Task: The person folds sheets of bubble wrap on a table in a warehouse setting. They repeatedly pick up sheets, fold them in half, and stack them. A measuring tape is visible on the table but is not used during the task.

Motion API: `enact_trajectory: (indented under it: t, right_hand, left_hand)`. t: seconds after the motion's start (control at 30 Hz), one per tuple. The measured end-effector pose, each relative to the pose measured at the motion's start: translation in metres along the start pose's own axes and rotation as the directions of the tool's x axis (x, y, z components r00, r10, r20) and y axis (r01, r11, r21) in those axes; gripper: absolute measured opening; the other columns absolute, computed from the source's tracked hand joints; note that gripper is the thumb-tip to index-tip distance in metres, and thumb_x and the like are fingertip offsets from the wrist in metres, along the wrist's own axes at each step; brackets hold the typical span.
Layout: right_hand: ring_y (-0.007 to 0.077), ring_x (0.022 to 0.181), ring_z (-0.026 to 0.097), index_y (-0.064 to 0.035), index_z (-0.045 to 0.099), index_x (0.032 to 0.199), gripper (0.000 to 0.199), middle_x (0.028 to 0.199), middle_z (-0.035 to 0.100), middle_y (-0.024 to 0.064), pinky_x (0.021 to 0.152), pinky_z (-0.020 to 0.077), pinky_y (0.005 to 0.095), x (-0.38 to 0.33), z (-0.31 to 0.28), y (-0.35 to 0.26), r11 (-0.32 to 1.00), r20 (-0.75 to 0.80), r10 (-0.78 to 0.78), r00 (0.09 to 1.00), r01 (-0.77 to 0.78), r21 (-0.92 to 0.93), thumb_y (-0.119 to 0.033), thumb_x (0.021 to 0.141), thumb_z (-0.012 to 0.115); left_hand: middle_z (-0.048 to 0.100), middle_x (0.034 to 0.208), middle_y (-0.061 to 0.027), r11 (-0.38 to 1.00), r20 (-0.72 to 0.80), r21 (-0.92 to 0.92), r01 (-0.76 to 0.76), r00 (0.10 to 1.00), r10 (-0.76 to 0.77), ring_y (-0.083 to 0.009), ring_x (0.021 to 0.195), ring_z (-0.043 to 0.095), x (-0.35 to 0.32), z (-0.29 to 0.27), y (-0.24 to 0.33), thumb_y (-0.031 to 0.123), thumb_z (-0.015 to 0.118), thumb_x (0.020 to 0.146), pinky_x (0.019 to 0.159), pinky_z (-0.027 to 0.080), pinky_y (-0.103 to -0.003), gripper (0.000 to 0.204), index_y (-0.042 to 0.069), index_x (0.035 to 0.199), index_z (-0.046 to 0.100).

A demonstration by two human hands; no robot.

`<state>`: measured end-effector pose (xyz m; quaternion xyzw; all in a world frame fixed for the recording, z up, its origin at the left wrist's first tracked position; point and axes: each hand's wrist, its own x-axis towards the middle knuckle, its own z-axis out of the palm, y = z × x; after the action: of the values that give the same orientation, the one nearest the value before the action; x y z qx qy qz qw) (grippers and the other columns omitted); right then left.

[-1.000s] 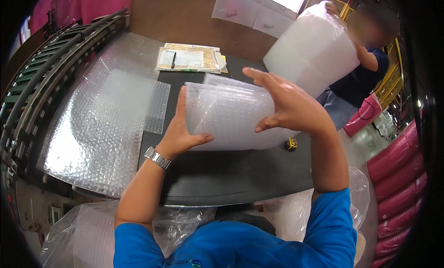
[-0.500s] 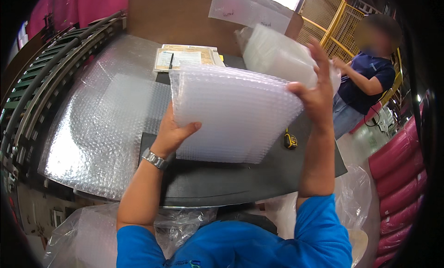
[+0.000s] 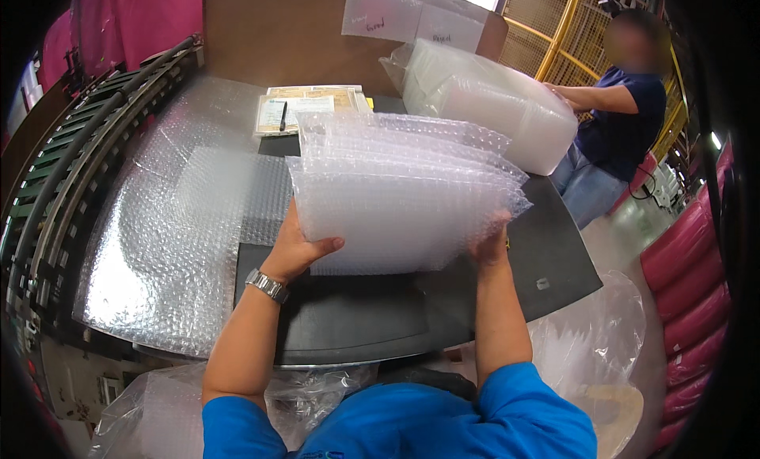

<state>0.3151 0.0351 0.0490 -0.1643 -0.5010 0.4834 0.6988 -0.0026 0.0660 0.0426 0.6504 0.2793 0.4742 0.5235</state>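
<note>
A stack of clear bubble wrap sheets [image 3: 396,221] is held tilted above the dark table mat, its upper edges fanned apart into several layers. At the stack's left edge my left hand [image 3: 299,241] is closed, thumb across the front and fingers hidden behind. My right hand [image 3: 489,241] grips the lower right edge, its fingers partly covered by the plastic. Beneath lies the black mat [image 3: 348,324].
Bubble wrap sheeting [image 3: 150,253] covers the table's left side beside a roller conveyor [image 3: 95,134]. Papers with a pen [image 3: 283,116] lie at the back. A large plastic-wrapped bundle [image 3: 491,102] sits back right, where another person [image 3: 613,126] touches it. Pink padded material [image 3: 689,300] stands at right.
My right hand has come down from the upper right corner to the lower right edge. The sheets' top edges have spread apart. The other person's arm now reaches to the wrapped bundle.
</note>
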Motion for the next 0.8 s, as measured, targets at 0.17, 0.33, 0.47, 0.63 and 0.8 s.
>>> enact_trajectory:
  t: [0.17,0.33,0.47,0.63,0.8]
  right_hand:
    - [0.021,0.103,0.047,-0.0008,0.036,0.121,0.046,0.114,0.047,0.0106,0.085,0.0417,0.0343,-0.017,-0.019,0.013,0.637,0.084,-0.144,0.986,0.157,-0.755,-0.025,0.085,0.05]
    - [0.0191,0.105,0.044,-0.0005,0.036,0.122,0.04,0.116,0.045,0.0102,0.087,0.0395,0.0323,-0.018,-0.051,0.036,0.651,0.016,-0.064,0.998,0.054,-0.757,-0.02,0.088,0.044]
    - [0.0195,0.107,0.043,-0.0011,0.035,0.122,0.041,0.117,0.044,0.0097,0.091,0.0365,0.0326,-0.019,-0.027,0.027,0.809,-0.024,-0.103,0.994,0.07,-0.584,-0.026,0.089,0.042]
    - [0.0177,0.104,0.044,-0.0028,0.037,0.121,0.046,0.113,0.045,0.0075,0.092,0.0339,0.0318,-0.011,-0.002,0.028,0.841,-0.163,-0.134,0.977,0.025,-0.541,-0.037,0.09,0.039]
    - [0.0133,0.093,0.046,-0.0057,0.045,0.114,0.051,0.099,0.049,0.0032,0.081,0.0363,0.0274,0.004,0.027,0.025,0.816,-0.325,-0.147,0.934,-0.071,-0.574,-0.048,0.087,0.039]
  left_hand:
    - [0.047,0.115,-0.0103,0.988,0.001,0.057,-0.143,0.99,0.143,-0.0198,0.105,0.046,0.002,0.018,-0.007,0.021,0.079,0.055,0.089,0.038,-0.033,0.085,0.004,0.122,0.029]
    - [0.05,0.11,-0.0097,0.996,-0.048,0.087,-0.026,0.998,0.031,-0.0185,0.101,0.049,0.003,0.019,-0.003,0.017,0.077,0.058,0.086,0.039,-0.031,0.074,0.004,0.118,0.035]
    - [0.054,0.105,-0.0089,1.0,-0.061,0.003,-0.019,0.998,0.019,-0.0173,0.097,0.051,-0.001,0.019,0.002,0.015,0.075,0.063,0.084,0.041,-0.031,0.062,0.004,0.113,0.04]
    - [0.055,0.101,-0.0096,0.994,-0.184,0.092,-0.058,0.98,0.074,-0.0172,0.092,0.053,-0.005,0.025,0.016,0.015,0.074,0.065,0.079,0.043,-0.031,0.056,0.003,0.11,0.042]
    - [0.056,0.096,-0.0135,0.908,-0.526,0.378,-0.182,0.765,0.372,-0.0213,0.087,0.055,-0.005,-0.001,0.025,0.014,0.072,0.066,0.074,0.045,-0.032,0.054,0.001,0.108,0.041]
